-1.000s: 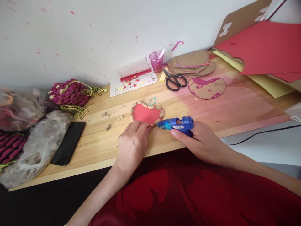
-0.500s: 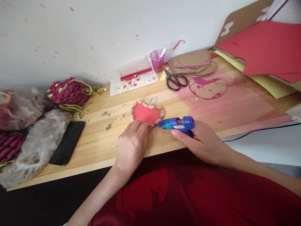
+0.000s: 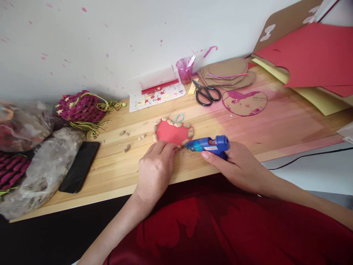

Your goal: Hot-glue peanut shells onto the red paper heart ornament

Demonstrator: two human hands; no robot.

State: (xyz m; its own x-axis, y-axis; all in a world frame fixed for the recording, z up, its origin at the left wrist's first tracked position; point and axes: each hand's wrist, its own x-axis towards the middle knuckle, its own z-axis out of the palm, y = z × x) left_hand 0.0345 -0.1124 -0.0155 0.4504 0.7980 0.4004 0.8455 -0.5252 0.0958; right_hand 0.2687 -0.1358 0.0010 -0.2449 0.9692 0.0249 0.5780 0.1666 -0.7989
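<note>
Blue gun (image 3: 211,145), clamped in the right grip (image 3: 242,167), is aiming its nozzle at the nut-rimmed heart (image 3: 171,133) near the desk's front edge (image 3: 116,189), the left grip (image 3: 156,165) is pinching its lower rim, and what looks like gluing is calling for a steady nozzle.

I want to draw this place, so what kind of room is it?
Maybe a craft corner: there's a blue glue gun, black-handled scissors and heart-shaped cardboard pieces on a paint-stained wooden table.
</note>
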